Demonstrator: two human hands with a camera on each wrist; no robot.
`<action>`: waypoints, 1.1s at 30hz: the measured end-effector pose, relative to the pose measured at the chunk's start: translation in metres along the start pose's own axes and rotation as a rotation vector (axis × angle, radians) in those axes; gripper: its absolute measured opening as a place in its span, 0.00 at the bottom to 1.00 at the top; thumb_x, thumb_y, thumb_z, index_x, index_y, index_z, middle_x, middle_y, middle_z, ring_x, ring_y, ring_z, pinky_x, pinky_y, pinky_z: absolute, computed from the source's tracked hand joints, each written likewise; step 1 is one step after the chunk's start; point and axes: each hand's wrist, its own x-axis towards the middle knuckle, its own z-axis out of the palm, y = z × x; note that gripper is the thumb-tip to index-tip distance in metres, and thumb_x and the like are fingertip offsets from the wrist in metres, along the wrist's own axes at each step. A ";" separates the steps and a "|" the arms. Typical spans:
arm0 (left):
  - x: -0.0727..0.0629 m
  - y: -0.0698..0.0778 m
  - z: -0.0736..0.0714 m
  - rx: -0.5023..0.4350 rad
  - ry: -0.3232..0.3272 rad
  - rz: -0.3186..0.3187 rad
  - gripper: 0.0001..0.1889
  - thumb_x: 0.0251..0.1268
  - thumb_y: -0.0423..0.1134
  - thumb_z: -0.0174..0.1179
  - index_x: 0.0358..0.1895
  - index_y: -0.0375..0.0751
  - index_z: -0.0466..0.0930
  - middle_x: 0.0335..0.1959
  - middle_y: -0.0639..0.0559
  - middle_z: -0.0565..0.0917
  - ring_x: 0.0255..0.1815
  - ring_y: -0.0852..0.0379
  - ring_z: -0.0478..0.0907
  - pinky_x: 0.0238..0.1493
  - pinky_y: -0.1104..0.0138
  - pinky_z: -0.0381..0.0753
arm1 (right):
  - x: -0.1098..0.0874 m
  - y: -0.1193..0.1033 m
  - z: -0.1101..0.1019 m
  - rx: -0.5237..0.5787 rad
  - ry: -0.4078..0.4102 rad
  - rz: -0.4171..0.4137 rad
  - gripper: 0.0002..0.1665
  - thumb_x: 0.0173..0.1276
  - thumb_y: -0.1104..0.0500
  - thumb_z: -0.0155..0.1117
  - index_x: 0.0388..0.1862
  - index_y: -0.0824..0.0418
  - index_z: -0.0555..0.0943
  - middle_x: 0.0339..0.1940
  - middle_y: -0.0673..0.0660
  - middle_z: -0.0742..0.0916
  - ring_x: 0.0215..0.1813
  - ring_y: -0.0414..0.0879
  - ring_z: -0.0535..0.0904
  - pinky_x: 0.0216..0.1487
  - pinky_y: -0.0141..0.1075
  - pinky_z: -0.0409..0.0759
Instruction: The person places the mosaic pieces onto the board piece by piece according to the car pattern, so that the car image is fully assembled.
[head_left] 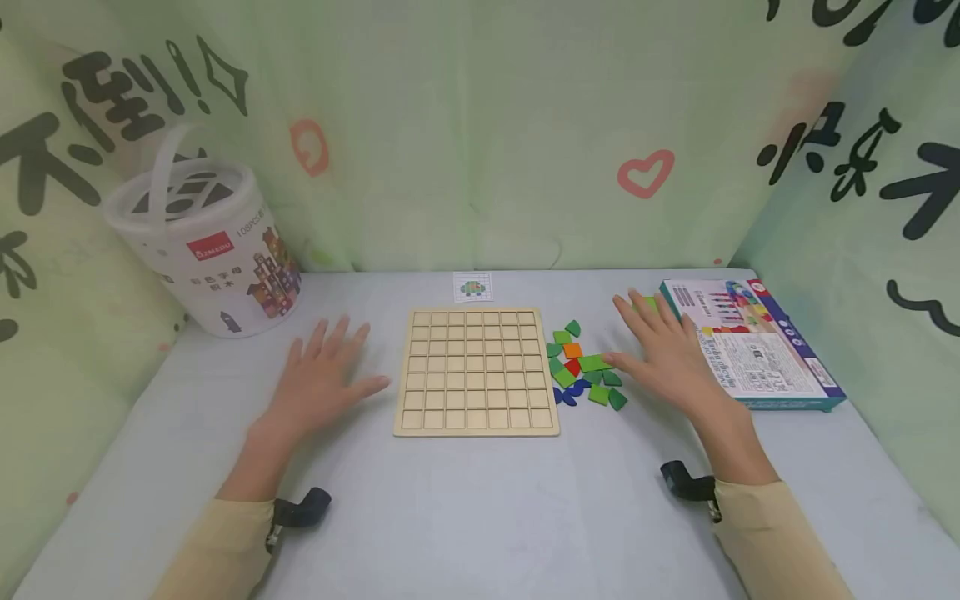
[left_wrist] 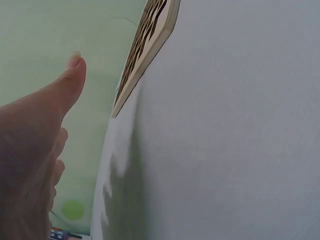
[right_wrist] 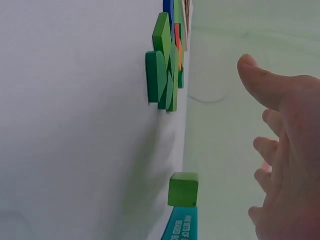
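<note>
A light wooden grid board (head_left: 476, 372) lies flat at the middle of the table, its square cells bare. Left of it, my left hand (head_left: 318, 379) hovers palm down with fingers spread, holding nothing; its shadow shows on the cloth in the left wrist view. My right hand (head_left: 667, 354) is held the same way, between a heap of small pieces and a flat box. The heap has green pieces (head_left: 599, 394), blue pieces (head_left: 569, 398), an orange square (head_left: 572, 351) and a red piece (head_left: 573, 367). Another green block (right_wrist: 183, 190) sits beside the box, partly behind my right fingers.
The flat printed box (head_left: 757, 350) lies at the right. At the back left stands a white bucket (head_left: 217, 250) with a handle and a slotted lid. A small card (head_left: 473, 287) with a coloured figure lies behind the board. Printed green curtains (head_left: 480, 133) enclose the table.
</note>
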 end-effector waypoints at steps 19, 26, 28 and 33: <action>-0.001 0.027 0.022 -0.042 -0.063 0.121 0.50 0.62 0.76 0.47 0.81 0.52 0.47 0.83 0.45 0.47 0.83 0.37 0.39 0.78 0.35 0.39 | 0.036 -0.033 0.025 0.056 -0.106 -0.086 0.42 0.72 0.48 0.60 0.81 0.51 0.57 0.82 0.59 0.61 0.83 0.64 0.44 0.77 0.69 0.40; -0.004 0.034 0.023 -0.083 -0.119 0.136 0.51 0.62 0.76 0.48 0.81 0.51 0.46 0.83 0.45 0.44 0.83 0.37 0.40 0.78 0.35 0.41 | 0.046 -0.041 0.035 0.048 -0.145 -0.118 0.37 0.71 0.53 0.62 0.77 0.56 0.64 0.78 0.62 0.68 0.82 0.65 0.49 0.78 0.68 0.45; -0.005 0.036 0.023 -0.090 -0.146 0.132 0.52 0.61 0.76 0.49 0.81 0.50 0.46 0.83 0.46 0.45 0.83 0.37 0.40 0.78 0.35 0.41 | 0.049 -0.042 0.038 0.031 -0.144 -0.123 0.35 0.71 0.55 0.62 0.75 0.58 0.67 0.77 0.62 0.69 0.82 0.65 0.51 0.78 0.67 0.46; -0.005 0.040 0.024 -0.086 -0.198 0.107 0.53 0.61 0.76 0.50 0.81 0.50 0.44 0.83 0.49 0.45 0.83 0.39 0.38 0.79 0.37 0.39 | 0.053 -0.046 0.043 0.003 -0.134 -0.129 0.27 0.71 0.61 0.61 0.68 0.62 0.76 0.74 0.64 0.73 0.80 0.65 0.56 0.78 0.67 0.48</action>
